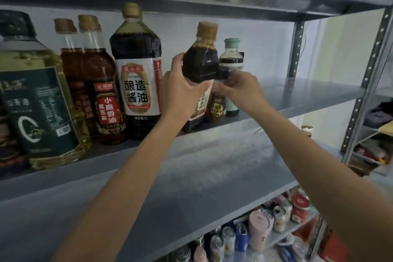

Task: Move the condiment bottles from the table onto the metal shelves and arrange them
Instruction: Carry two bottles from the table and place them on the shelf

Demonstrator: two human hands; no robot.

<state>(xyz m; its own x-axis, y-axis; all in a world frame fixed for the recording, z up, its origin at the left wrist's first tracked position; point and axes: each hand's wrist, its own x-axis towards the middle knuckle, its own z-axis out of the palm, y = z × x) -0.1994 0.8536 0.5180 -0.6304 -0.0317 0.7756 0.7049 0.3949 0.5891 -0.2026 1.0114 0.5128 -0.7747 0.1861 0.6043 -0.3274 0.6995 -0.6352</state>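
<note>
The left hand wraps the shoulder of a dark sauce bottle. Its thumb lies across the front near the top of the label and its fingers curl round the far side. The bottle's long axis runs close to vertical. Its tan cap points up and leans slightly to the right, and its base is down at the front part of the metal shelf; whether the base actually rests on the shelf I cannot tell. Just to its right, the right hand has its fingertips pinched round the black top of a small bottle. That bottle stands upright on the same shelf, partly hidden behind the held bottle. Behind those two, a green-capped bottle stands upright, touching or nearly touching the small one. To the left of the left hand stands a large soy sauce bottle with a white label. Next along come two sesame oil bottles close together, and then a big oil jug at the frame's left edge. All of these are upright with caps up. On a lower shelf at the bottom right is a cluster of cans.
</note>
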